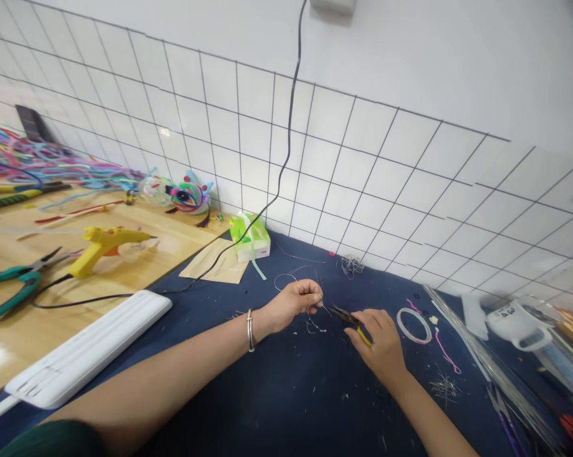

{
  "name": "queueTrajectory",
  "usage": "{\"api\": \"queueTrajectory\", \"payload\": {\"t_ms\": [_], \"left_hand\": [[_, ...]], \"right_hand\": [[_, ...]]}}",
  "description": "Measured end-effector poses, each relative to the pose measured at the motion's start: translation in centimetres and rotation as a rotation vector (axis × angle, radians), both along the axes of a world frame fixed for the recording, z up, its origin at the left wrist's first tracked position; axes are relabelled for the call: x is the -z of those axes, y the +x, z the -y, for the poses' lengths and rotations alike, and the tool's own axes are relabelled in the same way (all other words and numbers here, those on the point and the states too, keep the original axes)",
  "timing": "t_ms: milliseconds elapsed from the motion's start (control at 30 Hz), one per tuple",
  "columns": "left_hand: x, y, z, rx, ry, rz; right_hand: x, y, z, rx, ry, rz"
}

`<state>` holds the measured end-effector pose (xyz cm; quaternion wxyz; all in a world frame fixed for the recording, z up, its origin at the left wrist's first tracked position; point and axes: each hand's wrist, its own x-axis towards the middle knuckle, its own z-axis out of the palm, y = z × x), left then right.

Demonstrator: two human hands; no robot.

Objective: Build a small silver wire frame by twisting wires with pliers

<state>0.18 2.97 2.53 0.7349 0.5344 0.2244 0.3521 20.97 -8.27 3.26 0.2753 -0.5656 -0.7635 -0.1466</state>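
Near the middle of the dark blue mat (267,393), my left hand (296,301) pinches a thin wire (326,309) between thumb and fingers. Thin loops of the wire trail behind the hand and hang below it. In my right hand (379,339) is a pair of yellow-and-black pliers (365,334), its dark jaws pointing left, close to the wire's end. Whether the jaws touch the wire is too small to tell. A silver bracelet (250,330) circles my left wrist.
A white power strip (91,349), yellow glue gun (108,241) and green-handled pliers (22,282) lie left. Behind stand a tissue pack (250,236) and wire tangle (351,265). Right are a tape ring (414,325), long clear rods (476,343) and a white mug (517,324).
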Motion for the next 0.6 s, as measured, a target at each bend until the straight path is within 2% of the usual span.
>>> {"api": "queueTrajectory", "payload": {"t_ms": [267,433,600], "left_hand": [[0.3,0.5,0.1,-0.047,0.160,-0.017],[0.6,0.6,0.1,0.001,0.167,-0.035],[1.0,0.8,-0.1,0.029,0.145,-0.016]], "right_hand": [[0.8,-0.2,-0.2,0.025,-0.021,-0.039],[1.1,-0.3,-0.3,0.001,-0.008,-0.146],[1.7,-0.8,-0.4,-0.071,-0.039,-0.163]]}}
